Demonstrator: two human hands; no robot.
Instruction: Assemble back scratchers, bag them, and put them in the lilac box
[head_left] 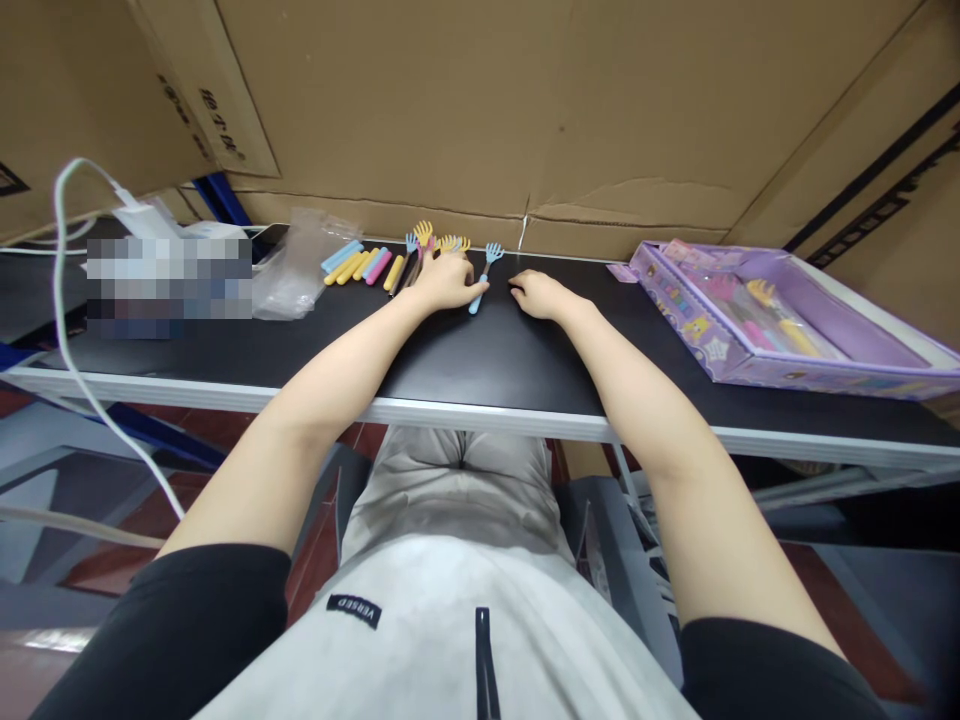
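My left hand (pixel 448 281) is on the black table with its fingers curled and its thumb across the handle of a blue back scratcher (pixel 478 297). The scratcher has a small claw-shaped head on a metal neck. Beside and partly behind this hand is a bunch of similar scratchers with yellow heads (pixel 424 232), a blue head (pixel 411 243) and pink parts. The fingers hide some of them. To the right, my right hand (pixel 538 295) rests on the table with bent, closed fingers, and nothing shows in it.
Blue, yellow and pink handles (pixel 352 265) lie in a row left of the bunch, near a clear plastic bag (pixel 296 275). A purple box (pixel 720 335) holding packed scratchers stands at right. A white cable (pixel 67 330) hangs over the left edge. Cardboard (pixel 480 110) walls the back.
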